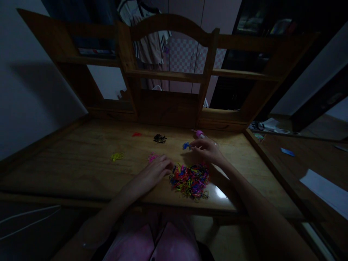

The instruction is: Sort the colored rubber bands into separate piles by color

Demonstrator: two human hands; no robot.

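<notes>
A heap of mixed-colour small rubber bands [190,179] lies near the table's front edge. My left hand [157,169] rests just left of it, loosely bent, its fingers apart and nothing visible in them. Beyond its knuckles is a small pink group of bands [152,157], partly hidden by the hand. My right hand [207,149] is behind the heap, thumb and fingertips pinched at the edge of some blue rubber bands [186,145]. Separate groups stand further out: black bands [160,138], red bands [136,134] and yellow bands [117,156].
A pink and white object with a cord [199,133] lies just behind my right hand. The wooden table [89,145] has a shelf unit [168,78] along its back. To the right, a lower surface holds white paper [324,190] and a blue card [287,152].
</notes>
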